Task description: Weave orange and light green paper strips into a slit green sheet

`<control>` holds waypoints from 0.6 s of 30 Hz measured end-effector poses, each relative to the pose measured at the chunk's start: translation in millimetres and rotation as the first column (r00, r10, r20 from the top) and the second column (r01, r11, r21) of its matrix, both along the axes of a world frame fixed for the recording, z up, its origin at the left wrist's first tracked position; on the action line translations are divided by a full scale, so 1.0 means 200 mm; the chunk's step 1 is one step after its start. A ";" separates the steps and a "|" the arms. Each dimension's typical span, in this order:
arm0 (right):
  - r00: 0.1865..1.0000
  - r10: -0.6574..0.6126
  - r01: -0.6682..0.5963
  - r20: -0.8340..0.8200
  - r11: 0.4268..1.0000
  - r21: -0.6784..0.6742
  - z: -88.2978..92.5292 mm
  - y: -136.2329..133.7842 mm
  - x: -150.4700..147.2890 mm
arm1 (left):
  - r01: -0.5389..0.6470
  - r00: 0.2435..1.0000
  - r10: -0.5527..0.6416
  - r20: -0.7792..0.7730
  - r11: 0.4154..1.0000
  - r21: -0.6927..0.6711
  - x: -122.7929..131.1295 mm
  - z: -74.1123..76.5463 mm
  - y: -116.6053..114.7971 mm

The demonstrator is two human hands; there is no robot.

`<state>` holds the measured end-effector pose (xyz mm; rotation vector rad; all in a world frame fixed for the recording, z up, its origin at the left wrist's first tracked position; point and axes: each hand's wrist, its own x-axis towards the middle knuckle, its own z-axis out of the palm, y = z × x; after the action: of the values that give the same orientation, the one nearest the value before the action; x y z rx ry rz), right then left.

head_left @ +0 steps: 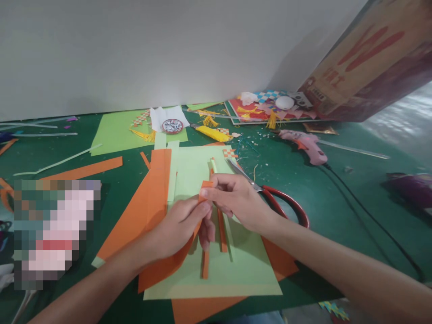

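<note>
Both my hands meet over a pale green paper sheet (216,270) on the green table. My left hand (180,225) pinches an orange paper strip (205,258) near its top end. My right hand (236,198) pinches the same strip's top from the other side, fingers closed. The strip hangs down between the hands. A second orange strip (222,234) and a thin green strip (213,164) lie just under my right hand. A larger orange sheet (145,211) lies under my left wrist.
Red-handled scissors (281,204) lie right of my right hand. A pink glue gun (305,145) with a black cord (371,220) sits further right. Paper scraps, tassels, a yellow comb (212,132) and a round tin (172,126) lie at the back. A cardboard box (371,63) leans far right.
</note>
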<state>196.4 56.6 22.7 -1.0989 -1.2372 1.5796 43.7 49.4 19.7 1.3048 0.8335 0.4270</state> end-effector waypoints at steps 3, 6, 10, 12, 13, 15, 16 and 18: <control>1.000 -0.003 0.003 0.017 1.000 0.000 0.00 0.00 0.00 | -0.011 1.000 0.012 0.026 0.999 -0.030 0.00 0.00 0.00; 0.999 0.009 -0.010 0.050 1.000 0.022 0.01 0.01 0.02 | -0.029 0.998 0.032 0.047 0.997 -0.068 0.00 0.00 0.00; 0.998 0.011 -0.014 0.063 0.999 0.038 0.02 0.01 0.03 | -0.047 0.997 0.052 0.054 0.995 -0.092 0.00 0.00 0.00; 0.999 0.008 -0.010 0.051 0.999 0.047 0.02 0.02 0.03 | -0.044 0.997 0.050 0.060 0.994 -0.097 0.00 0.00 0.00; 0.999 0.006 -0.008 0.039 0.999 0.052 0.02 0.02 0.03 | -0.041 0.997 0.047 0.063 0.994 -0.100 0.00 -0.01 0.00; 1.000 0.007 -0.008 0.021 0.999 0.054 0.01 0.01 0.03 | -0.034 0.997 0.042 0.067 0.994 -0.107 0.00 -0.01 0.00; 1.000 0.007 -0.008 0.014 0.999 0.053 0.01 0.01 0.03 | -0.032 0.997 0.039 0.069 0.993 -0.111 -0.01 -0.01 0.00; 1.000 0.009 -0.009 0.000 0.999 0.051 0.00 0.01 0.03 | -0.028 0.997 0.038 0.072 0.992 -0.123 -0.01 -0.02 0.00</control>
<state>202.3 59.0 22.8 -1.0624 -1.2769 1.5459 42.7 49.8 16.6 1.1572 0.8070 0.4418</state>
